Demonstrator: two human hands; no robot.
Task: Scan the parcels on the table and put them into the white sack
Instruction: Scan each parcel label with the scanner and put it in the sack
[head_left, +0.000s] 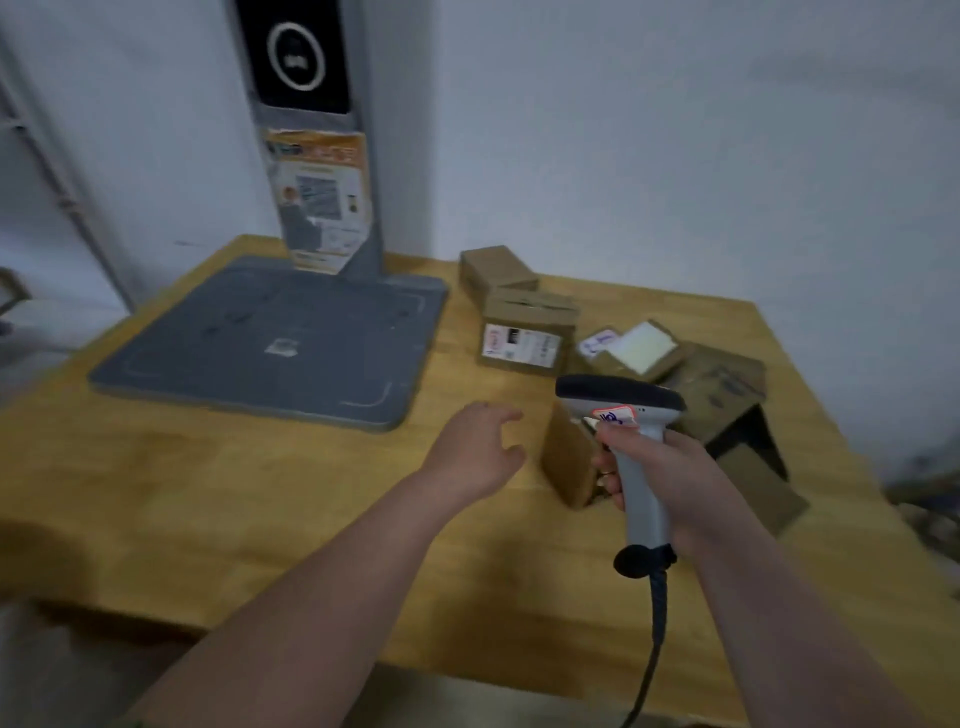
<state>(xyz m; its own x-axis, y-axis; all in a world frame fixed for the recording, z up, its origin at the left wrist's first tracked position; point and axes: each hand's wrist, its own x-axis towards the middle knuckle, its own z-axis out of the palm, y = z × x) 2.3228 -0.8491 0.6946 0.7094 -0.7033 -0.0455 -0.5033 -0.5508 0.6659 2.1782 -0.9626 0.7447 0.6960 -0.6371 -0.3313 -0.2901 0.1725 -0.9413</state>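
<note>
Wooden table (234, 519) w/ several parcels (524, 332) left to scan: my right hand (670, 467) grips scanner (623, 400); left hand (475, 447), fingers loose & empty, beside nearest parcel (563, 457). White sack not in view.

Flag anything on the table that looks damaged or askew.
The cardboard box at the right edge of the table lies open, flaps splayed. A small parcel beside the barcode scanner stands tilted on edge.

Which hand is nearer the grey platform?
Left. The left hand hovers just right of the grey platform, by its front corner; the right hand, gripping the scanner, is farther right.
</note>
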